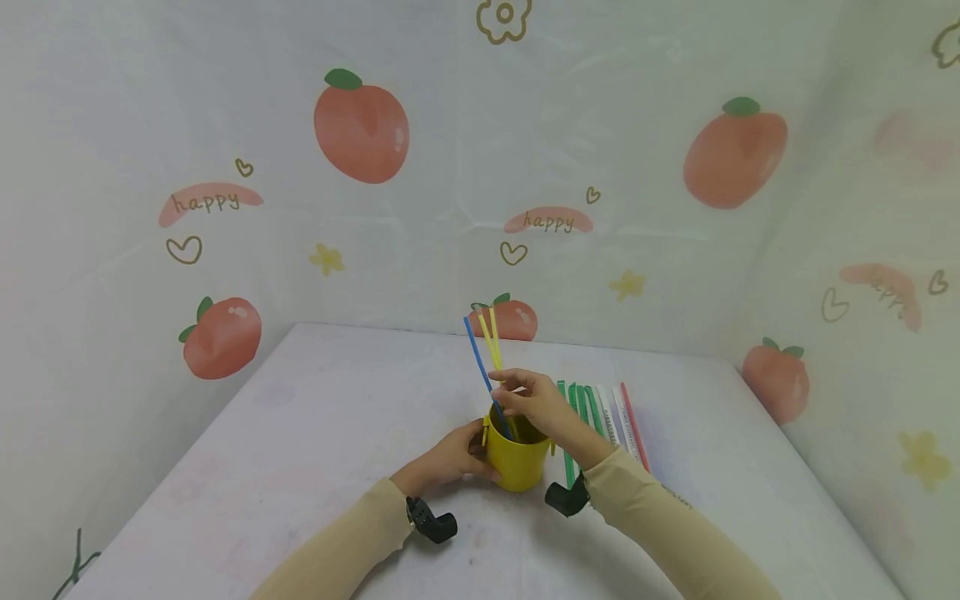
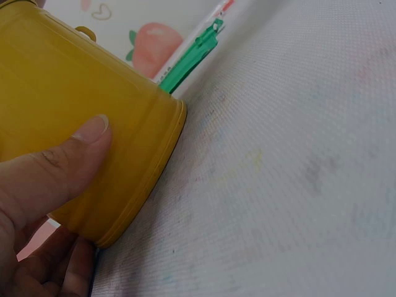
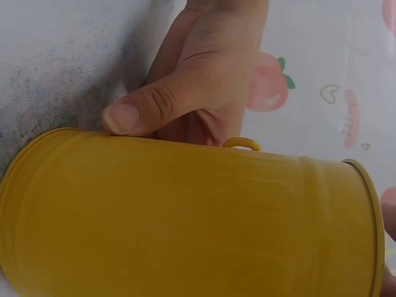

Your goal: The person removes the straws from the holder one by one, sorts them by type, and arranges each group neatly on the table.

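A small yellow bucket (image 1: 516, 463) with side lugs stands upright on the table. My left hand (image 1: 448, 457) grips it low on its left side; in the left wrist view the thumb (image 2: 68, 164) lies along the yellow wall. Above the rim, my right hand (image 1: 534, 402) pinches thin sticks, but its fingers hide which of them it holds. A blue stick (image 1: 477, 354) slants down past the fingertips into the bucket. Yellow sticks (image 1: 491, 333) rise behind the fingers, their lower parts partly hidden. In the right wrist view the bucket (image 3: 185, 210) fills the foreground.
To the bucket's right lies a row of slim strips: several green ones (image 1: 572, 396), white ones with print (image 1: 609, 417) and a red one (image 1: 634, 427). A printed cloth backdrop (image 1: 420, 250) rises behind the pale table (image 1: 337, 400).
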{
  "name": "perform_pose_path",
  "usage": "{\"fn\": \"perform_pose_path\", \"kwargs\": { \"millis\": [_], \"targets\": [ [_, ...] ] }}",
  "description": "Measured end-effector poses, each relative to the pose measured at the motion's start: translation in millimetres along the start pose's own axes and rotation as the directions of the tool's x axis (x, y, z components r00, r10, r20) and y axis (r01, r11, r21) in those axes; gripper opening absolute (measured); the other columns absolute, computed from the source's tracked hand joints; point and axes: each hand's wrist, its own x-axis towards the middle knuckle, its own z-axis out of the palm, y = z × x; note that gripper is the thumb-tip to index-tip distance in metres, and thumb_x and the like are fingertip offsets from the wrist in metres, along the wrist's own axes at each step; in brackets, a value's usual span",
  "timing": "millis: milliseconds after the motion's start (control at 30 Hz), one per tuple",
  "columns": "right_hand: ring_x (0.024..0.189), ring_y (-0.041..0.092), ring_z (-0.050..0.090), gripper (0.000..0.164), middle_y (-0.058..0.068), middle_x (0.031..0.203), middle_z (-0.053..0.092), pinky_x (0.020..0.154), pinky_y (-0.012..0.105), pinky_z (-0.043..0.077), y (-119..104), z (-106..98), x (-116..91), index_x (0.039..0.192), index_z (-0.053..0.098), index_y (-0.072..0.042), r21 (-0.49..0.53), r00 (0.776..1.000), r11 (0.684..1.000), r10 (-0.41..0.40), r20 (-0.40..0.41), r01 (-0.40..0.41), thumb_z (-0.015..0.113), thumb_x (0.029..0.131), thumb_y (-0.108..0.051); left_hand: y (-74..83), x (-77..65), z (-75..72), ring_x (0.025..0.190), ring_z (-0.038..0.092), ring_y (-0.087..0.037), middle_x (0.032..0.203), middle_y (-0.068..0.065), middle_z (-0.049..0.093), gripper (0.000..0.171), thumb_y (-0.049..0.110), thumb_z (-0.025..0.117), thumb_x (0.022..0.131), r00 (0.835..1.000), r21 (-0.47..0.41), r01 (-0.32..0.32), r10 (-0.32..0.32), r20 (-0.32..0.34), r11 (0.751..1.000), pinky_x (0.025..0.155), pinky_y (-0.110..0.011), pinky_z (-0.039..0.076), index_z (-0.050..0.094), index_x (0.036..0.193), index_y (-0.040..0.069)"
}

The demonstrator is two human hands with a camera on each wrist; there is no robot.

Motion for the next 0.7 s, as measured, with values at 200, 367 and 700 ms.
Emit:
{"fn": "perform_pose_path", "kwargs": {
  "millis": [200,367,700],
  "targets": [
    [0.085,0.016,0.064,0.031,0.010,0.101,0.065,0.082,0.033,0.060,-1.6,0.4,0.0,0.122,0.065,-0.004,-0.046,0.999,0.998,0.053,-0.011,-0.054,0.065,0.093,-0.016,0.4,0.2,-1.0,0.137,0.042,-0.032,0.149,-0.012,0.043,0.088,0.016,0.083,0.076,1.000,0.005,-0.006,0.006,0.009,1.000,0.114,-0.047,0.034,0.034,0.148,0.004],
    [0.083,0.015,0.062,0.026,0.004,0.091,0.066,0.085,0.034,0.058,-2.3,2.9,1.5,0.116,0.069,-0.008,-0.117,0.994,0.987,0.107,-0.016,-0.108,0.067,0.091,-0.014,-0.5,1.4,-1.1,0.137,0.042,-0.030,0.150,-0.010,0.043,0.088,0.017,0.083,0.076,1.000,-0.003,0.016,-0.016,0.002,1.000,0.115,-0.047,0.034,0.034,0.148,0.005],
    [0.075,0.015,0.057,0.013,0.001,0.080,0.062,0.078,0.029,0.056,-5.1,7.4,2.2,0.097,0.071,-0.009,-0.222,0.989,0.964,0.142,-0.033,-0.145,0.073,0.086,-0.014,-0.7,1.3,0.1,0.138,0.041,-0.031,0.152,-0.011,0.039,0.088,0.016,0.082,0.077,1.000,0.011,0.021,-0.021,-0.003,1.000,0.115,-0.048,0.033,0.032,0.149,0.005]
  ]
}}
